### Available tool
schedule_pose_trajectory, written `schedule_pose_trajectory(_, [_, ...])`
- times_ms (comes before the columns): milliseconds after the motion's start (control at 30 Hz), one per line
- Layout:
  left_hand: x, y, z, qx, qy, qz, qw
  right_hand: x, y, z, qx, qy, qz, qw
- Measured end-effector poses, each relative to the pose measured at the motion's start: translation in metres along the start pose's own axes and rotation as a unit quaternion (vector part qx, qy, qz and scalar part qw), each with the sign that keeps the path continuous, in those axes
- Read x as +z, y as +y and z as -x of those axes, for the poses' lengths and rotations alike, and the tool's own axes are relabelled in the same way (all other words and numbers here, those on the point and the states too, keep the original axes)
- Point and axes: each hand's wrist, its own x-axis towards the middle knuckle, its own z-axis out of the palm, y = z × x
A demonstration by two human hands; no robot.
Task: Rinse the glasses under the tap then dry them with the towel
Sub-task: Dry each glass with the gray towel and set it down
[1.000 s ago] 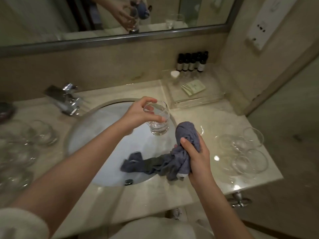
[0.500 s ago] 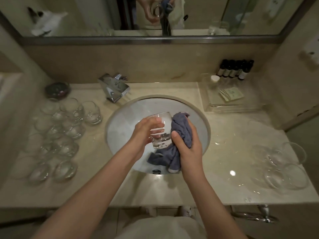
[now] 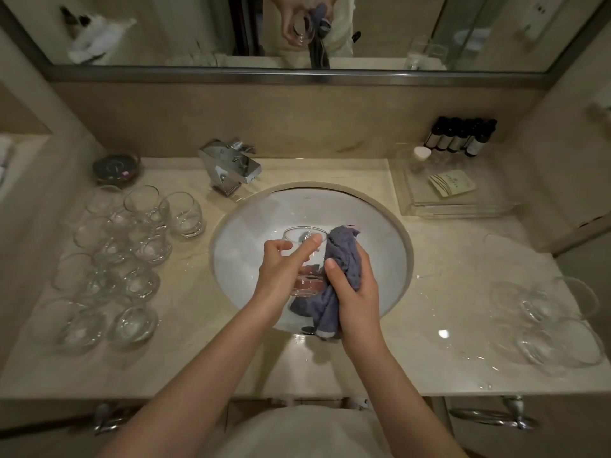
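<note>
Above the white basin (image 3: 380,246), the left hand (image 3: 281,279) grasped a clear glass (image 3: 305,259), fingers curled round its near side and the index finger extended up toward the rim. Beside it, the right hand (image 3: 355,292) was clenched round a bunched grey-blue towel (image 3: 344,259), thumb on the cloth's left edge, with the towel pressed against the glass's right side. A loose tail of the cloth hung below the right hand, over the basin's front edge. Both forearms reached in from the lower frame edge. Behind the basin and to its left stood a chrome tap (image 3: 231,166), well apart from the held glass. On the marble counter (image 3: 330,170), a cluster of glasses (image 3: 132,252) stood left of the basin, and several more glasses (image 3: 555,322) lay to the right near the counter's edge. A clear tray (image 3: 453,206) with a folded packet sat at the rear right, with 5 dark bottles (image 3: 459,137) behind it. A mirror (image 3: 165,28) above reflected the hands and the glass.
</note>
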Motion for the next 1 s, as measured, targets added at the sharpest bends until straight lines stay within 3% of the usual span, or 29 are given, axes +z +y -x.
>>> schedule_pose_trajectory(100, [-0.007, 0.008, 0.001, -0.029, -0.059, 0.050, 0.997, 0.004, -0.002, -0.004, 0.002, 0.005, -0.016, 1.000])
schedule_pose_trajectory(200, [-0.009, 0.013, 0.005, -0.046, -0.120, 0.118, 0.985, 0.005, -0.002, -0.007, 0.044, 0.030, -0.103, 0.993])
schedule_pose_trajectory(367, [-0.008, 0.011, 0.006, 0.017, -0.032, -0.002, 0.999, 0.007, -0.003, -0.004, 0.033, 0.033, -0.104, 0.993])
schedule_pose_trajectory(533, [-0.008, 0.006, 0.004, 0.048, 0.009, -0.021, 0.999, 0.012, -0.004, -0.006, -0.008, 0.012, -0.027, 1.000])
schedule_pose_trajectory(633, [-0.012, 0.011, 0.005, 0.029, -0.029, 0.035, 0.999, 0.015, -0.006, -0.007, 0.003, 0.016, -0.045, 0.999])
schedule_pose_trajectory(700, [-0.014, 0.018, 0.010, -0.008, -0.096, 0.109, 0.989, 0.015, -0.006, -0.010, 0.045, 0.030, -0.114, 0.992])
schedule_pose_trajectory(767, [-0.013, 0.020, 0.012, -0.016, -0.122, 0.114, 0.986, 0.015, -0.007, -0.012, 0.076, 0.041, -0.164, 0.983])
schedule_pose_trajectory(1000, [-0.011, 0.011, -0.001, 0.088, 0.039, -0.082, 0.992, 0.015, -0.007, -0.008, 0.053, 0.049, -0.134, 0.988])
